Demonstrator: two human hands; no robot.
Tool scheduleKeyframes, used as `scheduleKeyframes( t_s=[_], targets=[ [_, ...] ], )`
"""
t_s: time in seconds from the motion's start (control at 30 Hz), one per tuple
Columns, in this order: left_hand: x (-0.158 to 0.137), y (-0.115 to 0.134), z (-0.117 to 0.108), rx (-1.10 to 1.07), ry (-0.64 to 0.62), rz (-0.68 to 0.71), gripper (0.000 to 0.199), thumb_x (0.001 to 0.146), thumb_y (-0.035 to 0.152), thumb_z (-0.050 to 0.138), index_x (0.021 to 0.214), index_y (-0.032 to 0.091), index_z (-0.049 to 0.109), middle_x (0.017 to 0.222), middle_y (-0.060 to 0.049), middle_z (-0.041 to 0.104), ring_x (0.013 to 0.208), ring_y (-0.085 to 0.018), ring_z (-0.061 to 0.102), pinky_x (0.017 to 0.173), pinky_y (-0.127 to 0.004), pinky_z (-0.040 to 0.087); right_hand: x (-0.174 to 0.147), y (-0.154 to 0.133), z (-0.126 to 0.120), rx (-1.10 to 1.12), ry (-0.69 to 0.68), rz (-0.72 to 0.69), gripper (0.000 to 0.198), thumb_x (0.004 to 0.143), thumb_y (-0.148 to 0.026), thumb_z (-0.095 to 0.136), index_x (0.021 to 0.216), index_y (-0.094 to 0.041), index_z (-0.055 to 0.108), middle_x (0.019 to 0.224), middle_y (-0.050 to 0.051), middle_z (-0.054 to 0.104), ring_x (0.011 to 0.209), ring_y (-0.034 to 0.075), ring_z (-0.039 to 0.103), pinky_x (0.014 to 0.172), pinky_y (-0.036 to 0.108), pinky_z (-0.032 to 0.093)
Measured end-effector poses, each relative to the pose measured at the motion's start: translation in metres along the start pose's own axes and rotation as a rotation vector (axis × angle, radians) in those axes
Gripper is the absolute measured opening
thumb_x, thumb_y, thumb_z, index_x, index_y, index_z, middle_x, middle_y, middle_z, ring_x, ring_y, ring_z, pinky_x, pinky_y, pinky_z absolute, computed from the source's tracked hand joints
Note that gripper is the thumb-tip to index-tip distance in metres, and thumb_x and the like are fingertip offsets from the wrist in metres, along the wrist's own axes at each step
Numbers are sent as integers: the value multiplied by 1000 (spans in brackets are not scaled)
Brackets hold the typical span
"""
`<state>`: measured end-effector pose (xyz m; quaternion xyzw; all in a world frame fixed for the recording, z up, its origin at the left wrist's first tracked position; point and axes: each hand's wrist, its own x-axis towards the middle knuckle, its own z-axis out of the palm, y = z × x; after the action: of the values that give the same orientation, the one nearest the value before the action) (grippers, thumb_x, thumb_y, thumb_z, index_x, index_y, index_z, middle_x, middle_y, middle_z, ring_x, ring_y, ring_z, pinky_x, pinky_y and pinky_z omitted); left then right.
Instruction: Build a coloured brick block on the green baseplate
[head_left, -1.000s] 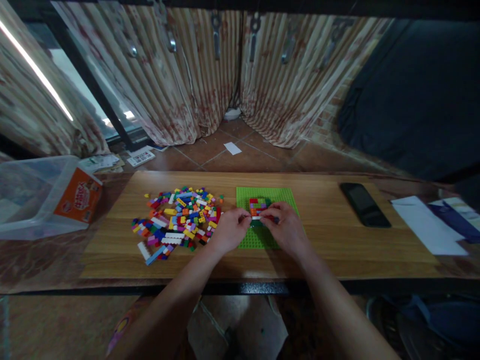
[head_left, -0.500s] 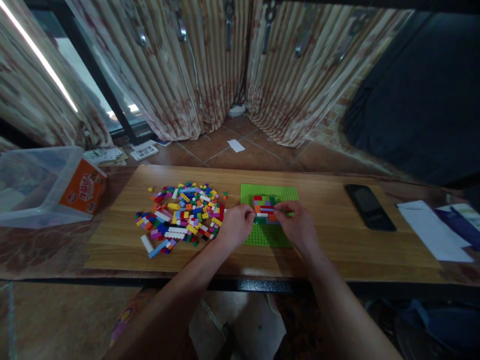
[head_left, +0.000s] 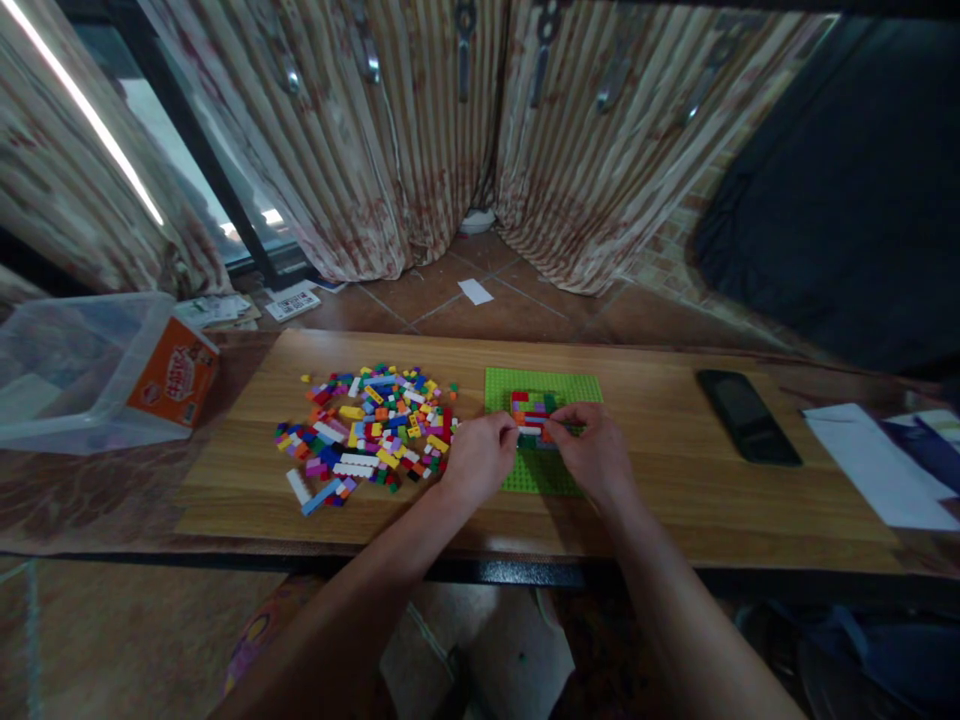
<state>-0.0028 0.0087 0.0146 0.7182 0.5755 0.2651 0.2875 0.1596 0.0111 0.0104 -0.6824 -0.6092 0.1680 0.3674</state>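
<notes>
On the green studded baseplate [head_left: 540, 480] sits a low build of toy bricks [head_left: 520, 398] in red, purple, green, white and other colours. My left hand [head_left: 481, 452] is closed at the left side of this build, thumb and finger pinched at the end of a white toy brick [head_left: 530, 430]. From the right side, my right hand [head_left: 596, 448] reaches over the build. Its thumb and fingertips are pressed together by the red and orange bricks, and whatever lies between them is hidden. My hands cover both side edges of the build.
A loose pile of mixed toy bricks [head_left: 375, 425] lies left on the wooden tabletop [head_left: 675, 510]. A black phone [head_left: 748, 418] rests at the right, with white paper [head_left: 877, 465] beyond it. At the far left stands a clear plastic box [head_left: 90, 400] with an orange label.
The whole scene has shifted slightly right in view. My left hand has moved a little further right, over the build's left edge. My right hand stays by the build.
</notes>
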Motion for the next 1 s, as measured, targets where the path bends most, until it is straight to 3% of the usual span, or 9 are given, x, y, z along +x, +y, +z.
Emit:
scheduleKeyframes(
  t_s=[0.53,0.67,0.8,1.0],
  targets=[
    [-3,2,3,115,-34,23,24,91,25,45,87,18,67,82,-6,70,76,-20,64,69,-29,45,-2,2,5,-87,5,-32,12,73,-28,62,75,-18,67,92,8,57,89,23,56,84,40,44],
    [-13,4,7,183,-12,51,22,91,21,45,102,18,63,98,-8,70,89,-20,65,78,-29,48,-2,2,5,-66,-2,-66,10,73,-27,62,74,-18,67,91,7,57,87,23,56,83,40,45],
    [-26,9,13,278,-84,90,36,92,20,41,127,21,51,111,-9,65,92,-20,65,78,-29,50,-2,4,6,-43,9,-71,11,73,-27,62,74,-18,67,90,7,57,86,22,56,82,39,46],
    [-29,13,18,384,-125,124,41,92,16,37,133,17,44,105,-11,64,88,-22,66,72,-31,52,-2,2,6,-25,9,-56,11,73,-27,64,71,-18,68,90,7,57,86,22,57,80,37,46]
  ],
)
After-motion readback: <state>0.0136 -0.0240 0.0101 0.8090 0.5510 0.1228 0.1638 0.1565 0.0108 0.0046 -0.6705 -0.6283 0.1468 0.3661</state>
